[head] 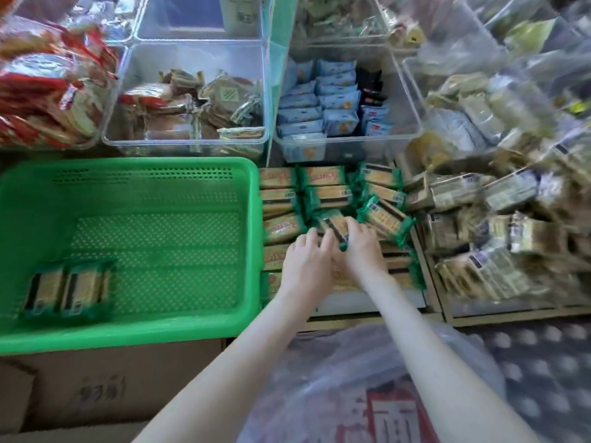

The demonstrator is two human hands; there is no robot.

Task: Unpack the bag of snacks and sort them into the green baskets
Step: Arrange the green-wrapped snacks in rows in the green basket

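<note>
- Snack bag, clear plastic with red print, lies crumpled nearest the person, under both forearms. I cannot tell whether it still has anything in it.
- A cardboard box carries the green basket, which has two cracker packets in its near left corner.
- Just right of the basket, the left hand and right hand meet over a pile of green-wrapped packets. The fingers of both curl round one packet; the thumbs are hidden.
- Risk: the hold looks like fingertips on slick wrap, so the packet could slip on its way over the basket wall. Lifting it could also drag the tilted packet beside it off the pile.
- Farther right, a heap of pale packets touches the pile, so a hasty grab could mix the kinds.
- Farthest, a clear bin holds blue packets.
</note>
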